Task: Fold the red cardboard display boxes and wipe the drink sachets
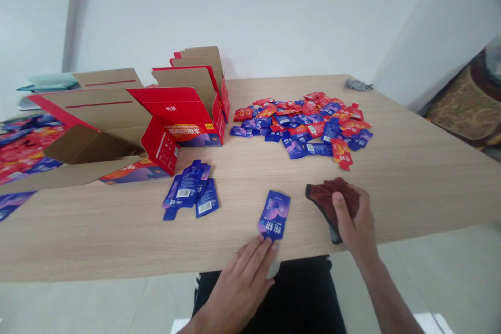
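My left hand (240,279) lies flat at the table's near edge, its stretched fingertips touching the bottom of a single blue sachet (274,214). My right hand (354,222) rests on a dark red cloth (326,198), with the thumb on top and the fingers curled over it. A small fanned stack of blue sachets (191,190) lies to the left of the single one. A large pile of red and blue sachets (309,122) is spread over the far middle of the wooden table (410,177).
Open red and brown cardboard boxes (188,109) stand at the far left, with one flattened box (90,135) in front of them. More sachets (23,146) lie at the far left edge. A grey cloth (358,84) sits at the table's far corner.
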Action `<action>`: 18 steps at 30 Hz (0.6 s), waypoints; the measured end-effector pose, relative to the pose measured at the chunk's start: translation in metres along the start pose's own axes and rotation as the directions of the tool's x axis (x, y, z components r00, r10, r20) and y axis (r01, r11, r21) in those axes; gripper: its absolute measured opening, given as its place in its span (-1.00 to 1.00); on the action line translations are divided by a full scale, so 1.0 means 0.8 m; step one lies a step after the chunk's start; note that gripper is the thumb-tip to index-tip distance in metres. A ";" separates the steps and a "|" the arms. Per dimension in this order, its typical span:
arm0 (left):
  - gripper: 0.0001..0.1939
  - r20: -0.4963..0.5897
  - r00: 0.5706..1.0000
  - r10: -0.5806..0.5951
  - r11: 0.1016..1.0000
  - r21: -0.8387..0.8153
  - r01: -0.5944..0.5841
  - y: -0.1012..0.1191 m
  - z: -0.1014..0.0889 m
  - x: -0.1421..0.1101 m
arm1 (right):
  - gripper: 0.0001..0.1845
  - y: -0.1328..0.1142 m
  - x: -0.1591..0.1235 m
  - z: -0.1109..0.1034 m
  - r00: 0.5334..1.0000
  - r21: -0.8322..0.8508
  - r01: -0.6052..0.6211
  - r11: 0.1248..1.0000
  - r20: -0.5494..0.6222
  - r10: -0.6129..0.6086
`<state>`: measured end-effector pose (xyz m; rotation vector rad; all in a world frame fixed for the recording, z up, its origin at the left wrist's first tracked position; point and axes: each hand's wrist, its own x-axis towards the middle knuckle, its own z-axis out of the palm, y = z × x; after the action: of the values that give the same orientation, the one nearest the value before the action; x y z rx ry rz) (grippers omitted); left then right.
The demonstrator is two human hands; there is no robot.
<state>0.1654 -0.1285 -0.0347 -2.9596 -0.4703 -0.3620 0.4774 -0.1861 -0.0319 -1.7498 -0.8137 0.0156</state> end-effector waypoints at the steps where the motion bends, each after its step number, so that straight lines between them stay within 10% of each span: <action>1: -0.48 -0.012 1.000 0.024 1.000 0.011 -0.024 0.000 0.003 -0.004 | -0.46 -0.012 0.001 0.000 0.998 -0.025 0.059 0.998 0.021 -0.059; 4: -0.52 -0.043 0.997 0.064 0.998 0.004 -0.064 -0.003 0.009 -0.010 | -0.56 -0.054 -0.005 0.010 0.928 -0.050 0.339 0.939 0.180 -0.326; 8: -0.55 -0.120 0.990 0.070 0.996 -0.041 -0.075 -0.007 0.007 -0.009 | -0.70 -0.083 -0.029 0.046 0.548 0.027 0.697 0.717 0.625 -0.556; 10: -0.55 -0.137 0.988 0.068 0.996 -0.056 -0.076 -0.009 0.006 -0.007 | -0.76 -0.077 -0.032 0.065 0.429 0.016 0.775 0.632 0.720 -0.545; 18: -0.54 -0.152 0.986 0.074 0.996 -0.031 -0.080 -0.008 0.011 -0.010 | -0.70 -0.039 0.062 0.095 0.552 -0.221 0.785 0.578 0.673 -0.492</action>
<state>0.1577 -0.1236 -0.0451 -2.9466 -0.3341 -0.5861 0.4681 -0.0926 -0.0129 -1.8026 -2.0717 -0.2498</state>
